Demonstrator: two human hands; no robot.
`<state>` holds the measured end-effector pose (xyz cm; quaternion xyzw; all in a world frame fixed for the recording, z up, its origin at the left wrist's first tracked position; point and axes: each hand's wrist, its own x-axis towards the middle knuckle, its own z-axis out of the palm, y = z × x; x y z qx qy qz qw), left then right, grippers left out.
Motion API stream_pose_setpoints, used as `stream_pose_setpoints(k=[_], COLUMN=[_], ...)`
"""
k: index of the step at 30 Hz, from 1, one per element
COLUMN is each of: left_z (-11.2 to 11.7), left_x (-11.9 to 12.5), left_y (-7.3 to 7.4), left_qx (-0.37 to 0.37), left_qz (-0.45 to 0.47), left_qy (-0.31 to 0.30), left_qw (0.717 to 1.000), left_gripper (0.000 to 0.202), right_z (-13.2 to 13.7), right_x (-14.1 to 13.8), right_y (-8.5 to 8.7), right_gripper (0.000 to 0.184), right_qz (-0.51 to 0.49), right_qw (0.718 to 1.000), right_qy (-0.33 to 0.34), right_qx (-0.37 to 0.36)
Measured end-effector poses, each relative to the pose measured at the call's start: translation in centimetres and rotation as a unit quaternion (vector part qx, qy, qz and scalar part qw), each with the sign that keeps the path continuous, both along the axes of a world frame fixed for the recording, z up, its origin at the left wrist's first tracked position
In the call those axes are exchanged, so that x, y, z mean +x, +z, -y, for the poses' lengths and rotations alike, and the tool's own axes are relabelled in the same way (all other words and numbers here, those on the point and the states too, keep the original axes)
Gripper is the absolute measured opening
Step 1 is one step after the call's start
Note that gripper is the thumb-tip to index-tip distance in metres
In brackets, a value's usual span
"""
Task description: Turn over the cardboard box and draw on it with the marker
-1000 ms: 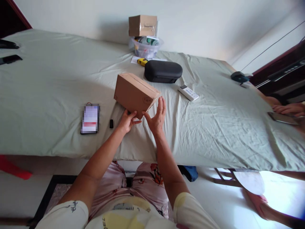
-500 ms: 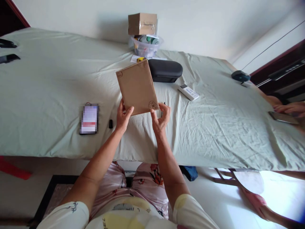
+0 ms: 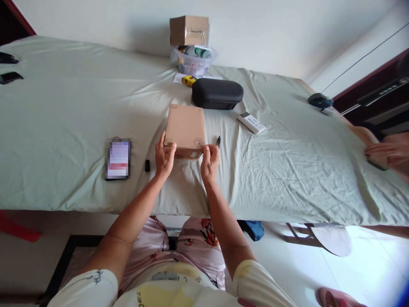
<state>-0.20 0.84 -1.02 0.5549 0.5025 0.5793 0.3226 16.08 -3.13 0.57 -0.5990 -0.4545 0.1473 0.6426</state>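
Observation:
A brown cardboard box with dark scribbled loops at several corners of its top sits in front of me, its near side partly showing. My left hand grips its near left corner, thumb on the top edge. At the near right corner my right hand holds it the same way, fingers down the side. Just beyond the right hand lies a black pen without its cap. A small black cap is on the cloth left of my left hand.
A phone lies to the left on the green cloth. Behind the box are a black case, a yellow tape measure, a white packet, and a plastic basket under another carton. Another person's hand rests at right.
The box has tipped from tilted up towards me to lying flatter and lower, with both hands still on it. At right, the other person's hand and foot have shifted.

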Motion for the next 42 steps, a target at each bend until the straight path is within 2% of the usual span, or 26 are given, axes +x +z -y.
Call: stream_pose_setpoints(k=[4, 8, 14, 19, 23, 26, 31, 34, 38, 42], left_z=[0.1, 0.1, -0.3, -1.4, -1.7, -1.4, -0.5, -0.2, 0.1, 0.1], left_x=[0.2, 0.3, -0.1, -0.6, -0.7, -0.4, 0.6, 1.2, 1.7, 1.6], left_y=[0.1, 0.1, 0.0, -1.0, -1.5, -1.2, -0.3, -0.3, -0.8, -1.4], left_qx=[0.004, 0.014, 0.014, -0.024, -0.075, -0.115, -0.131, -0.139, -0.151, -0.142], left_qz=[-0.015, 0.0, 0.063, 0.13, 0.213, 0.269, 0.317, 0.342, 0.325, 0.193], left_qy=[0.037, 0.046, 0.039, 0.057, 0.076, 0.08, 0.036, 0.003, -0.053, -0.067], left_qw=[0.999, 0.999, 0.997, 0.99, 0.971, 0.953, 0.939, 0.93, 0.932, 0.969], left_gripper=[0.067, 0.071, 0.077, 0.084, 0.078, 0.066, 0.05, 0.045, 0.041, 0.033], right_z=[-0.1, -0.1, 0.0, 0.0, 0.0, -0.2, -0.6, -0.7, -0.5, -0.3], right_x=[0.2, 0.4, 0.3, 0.6, 1.0, 1.2, 1.6, 2.1, 2.8, 3.3], right_y=[-0.2, -0.4, -0.5, -0.6, -0.8, -1.1, -1.5, -1.4, -1.1, -1.1], right_gripper=[0.034, 0.038, 0.048, 0.045, 0.043, 0.046, 0.051, 0.047, 0.039, 0.043], right_qz=[-0.003, -0.006, 0.03, 0.093, 0.125, 0.11, 0.033, 0.001, -0.024, -0.064], right_qw=[1.0, 1.0, 0.999, 0.991, 0.986, 0.988, 0.996, 0.994, 0.988, 0.992], right_qy=[0.001, 0.002, 0.036, 0.063, 0.078, 0.076, 0.034, 0.037, 0.026, 0.01], right_qx=[-0.019, -0.028, 0.024, 0.07, 0.075, 0.081, 0.07, 0.104, 0.147, 0.104])
